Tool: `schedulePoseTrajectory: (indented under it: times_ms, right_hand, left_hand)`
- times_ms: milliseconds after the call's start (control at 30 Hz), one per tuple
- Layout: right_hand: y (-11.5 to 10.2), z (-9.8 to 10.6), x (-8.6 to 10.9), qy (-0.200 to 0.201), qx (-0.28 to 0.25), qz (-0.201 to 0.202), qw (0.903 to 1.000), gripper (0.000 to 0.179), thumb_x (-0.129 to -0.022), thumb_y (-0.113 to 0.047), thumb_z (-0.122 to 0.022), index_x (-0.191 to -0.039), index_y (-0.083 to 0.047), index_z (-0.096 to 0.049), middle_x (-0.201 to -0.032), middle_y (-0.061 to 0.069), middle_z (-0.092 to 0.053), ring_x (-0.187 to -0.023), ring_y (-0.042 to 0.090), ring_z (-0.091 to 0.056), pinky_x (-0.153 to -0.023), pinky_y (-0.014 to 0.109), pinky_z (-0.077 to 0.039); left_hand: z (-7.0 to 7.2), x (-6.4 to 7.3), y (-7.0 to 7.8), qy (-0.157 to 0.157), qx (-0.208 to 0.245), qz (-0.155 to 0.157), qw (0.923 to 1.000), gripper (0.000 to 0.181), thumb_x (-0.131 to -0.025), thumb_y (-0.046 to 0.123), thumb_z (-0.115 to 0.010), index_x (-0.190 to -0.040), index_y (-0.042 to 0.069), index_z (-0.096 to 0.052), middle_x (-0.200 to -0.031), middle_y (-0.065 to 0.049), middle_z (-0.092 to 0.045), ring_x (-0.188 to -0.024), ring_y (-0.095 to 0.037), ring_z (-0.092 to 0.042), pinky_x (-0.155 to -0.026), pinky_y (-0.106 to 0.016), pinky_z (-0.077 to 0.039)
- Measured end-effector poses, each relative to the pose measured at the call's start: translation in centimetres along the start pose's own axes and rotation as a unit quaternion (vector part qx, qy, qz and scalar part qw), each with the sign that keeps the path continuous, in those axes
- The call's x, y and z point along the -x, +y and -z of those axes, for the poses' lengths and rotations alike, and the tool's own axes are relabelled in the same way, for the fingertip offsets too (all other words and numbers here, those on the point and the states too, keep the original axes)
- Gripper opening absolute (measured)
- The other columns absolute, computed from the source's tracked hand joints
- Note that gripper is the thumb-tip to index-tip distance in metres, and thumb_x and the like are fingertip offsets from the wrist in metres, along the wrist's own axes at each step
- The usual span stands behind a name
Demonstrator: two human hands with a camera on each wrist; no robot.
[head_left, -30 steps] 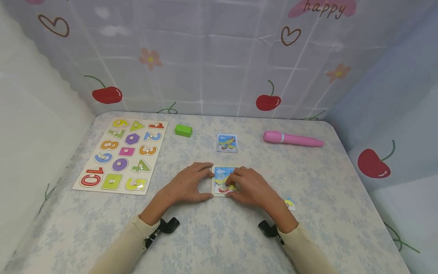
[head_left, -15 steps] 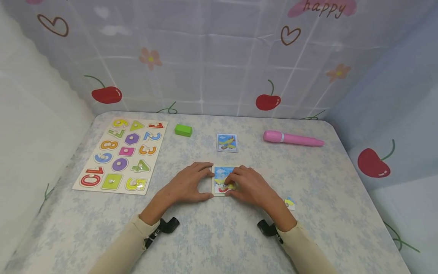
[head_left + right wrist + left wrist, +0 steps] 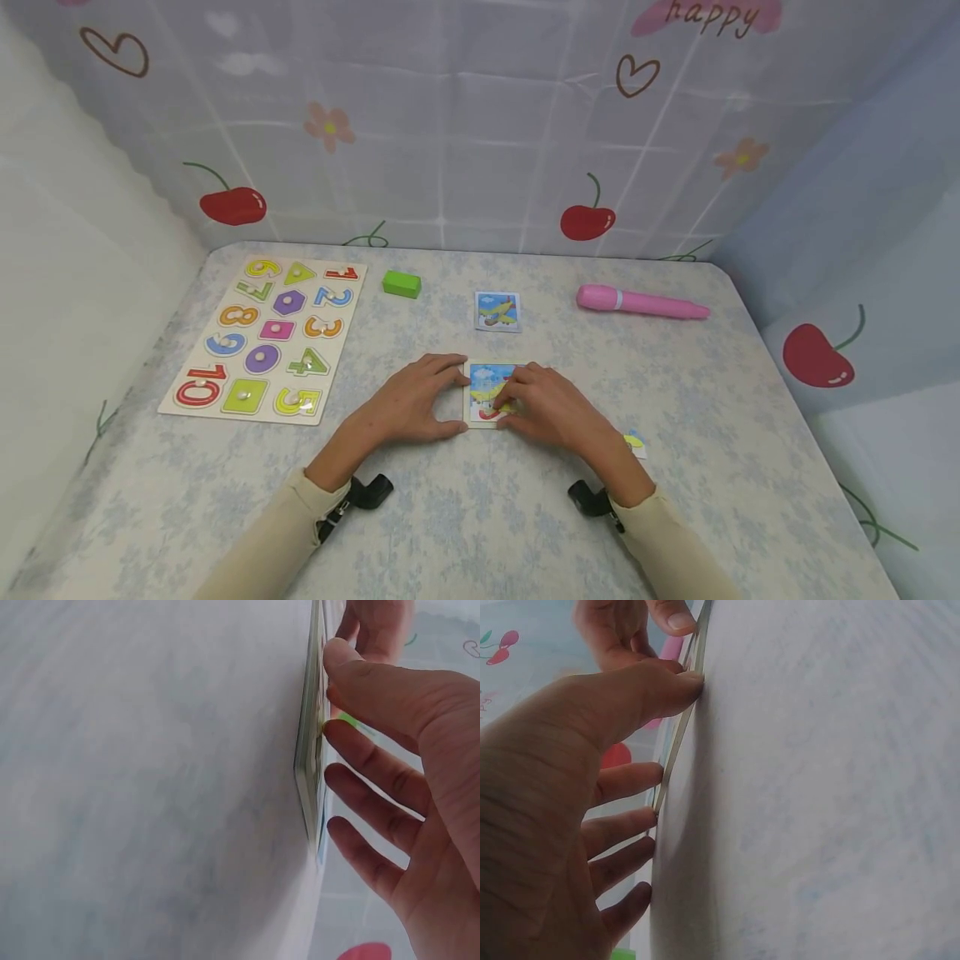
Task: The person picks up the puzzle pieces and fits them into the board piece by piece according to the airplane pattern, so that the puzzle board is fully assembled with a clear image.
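A small puzzle board (image 3: 486, 379) with a blue, yellow and red picture lies at the middle of the table. My left hand (image 3: 408, 404) brackets its left side, thumb near the lower corner and fingertips along the edge. Over the right half of the board is my right hand (image 3: 551, 408), thumb and fingers bent down onto the picture. Its thumb and index finger meet at a red-and-white puzzle piece (image 3: 489, 414) low in the picture, partly covered by the fingers. In the right wrist view, the board's layered edge (image 3: 304, 780) shows beside the fingertips.
A loose puzzle piece (image 3: 636, 444) lies beside the right wrist. Behind the board is a small airplane picture card (image 3: 497, 311). A green block (image 3: 402, 284) and a number-and-shape board (image 3: 251, 333) are at left, a pink pen-shaped object (image 3: 645, 302) at back right.
The right fingers have shifted slightly over the lower part of the picture, and the red-and-white piece sits a little more level. The left hand stays at the board's edge.
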State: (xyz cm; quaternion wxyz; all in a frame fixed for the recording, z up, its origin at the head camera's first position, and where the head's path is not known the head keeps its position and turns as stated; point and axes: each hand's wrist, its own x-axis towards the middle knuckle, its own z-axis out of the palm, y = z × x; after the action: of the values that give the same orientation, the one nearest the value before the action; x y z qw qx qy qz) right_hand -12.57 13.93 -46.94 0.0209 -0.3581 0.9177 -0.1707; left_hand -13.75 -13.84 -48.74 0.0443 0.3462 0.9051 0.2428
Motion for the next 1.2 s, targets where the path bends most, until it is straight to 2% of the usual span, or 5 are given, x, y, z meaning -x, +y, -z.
schedulePoseTrajectory:
  times_ms: [200,467,933,1200]
  right_hand:
    - [0.7,0.9,1.5,-0.003,-0.01,-0.036,0.9993,0.025,-0.09,-0.028,-0.091,-0.111,-0.02,-0.082,-0.109,-0.005,-0.072,-0.107,0.018,-0.064,-0.093,0.041,-0.056]
    - [2.3,2.3,4.1,0.029,-0.033,-0.057,0.9974,0.025,-0.09,-0.022,-0.09,-0.113,-0.017,-0.082,-0.111,-0.005,-0.073,-0.113,0.02,-0.065,-0.097,0.045,-0.056]
    - [3.6,3.2,7.8,0.057,-0.037,-0.109,0.9917,0.034,-0.09,-0.019,-0.09,-0.122,-0.016,-0.079,-0.12,-0.001,-0.071,-0.115,0.022,-0.066,-0.095,0.047,-0.059]
    - [4.6,3.7,9.9,0.059,-0.033,-0.13,0.9892,0.037,-0.091,-0.018,-0.089,-0.126,-0.016,-0.078,-0.123,0.002,-0.071,-0.117,0.025,-0.066,-0.095,0.05,-0.058]
  left_hand:
    - [0.0,0.0,0.2,-0.005,-0.001,0.004,1.0,0.059,-0.088,0.045,-0.086,-0.136,0.014,-0.069,-0.163,-0.01,-0.05,-0.15,-0.031,-0.047,-0.118,-0.052,-0.045]
    - [0.0,0.2,0.2,-0.006,-0.004,0.006,1.0,0.06,-0.088,0.045,-0.086,-0.137,0.014,-0.07,-0.163,-0.01,-0.05,-0.15,-0.031,-0.047,-0.118,-0.053,-0.044]
    - [-0.1,0.2,0.1,-0.007,0.006,0.01,0.9999,0.061,-0.089,0.045,-0.086,-0.138,0.014,-0.068,-0.164,-0.01,-0.049,-0.15,-0.032,-0.046,-0.118,-0.054,-0.044]
    - [-0.1,0.1,0.2,-0.01,0.01,0.013,0.9998,0.06,-0.089,0.045,-0.086,-0.138,0.014,-0.068,-0.165,-0.009,-0.048,-0.151,-0.032,-0.046,-0.119,-0.055,-0.042]
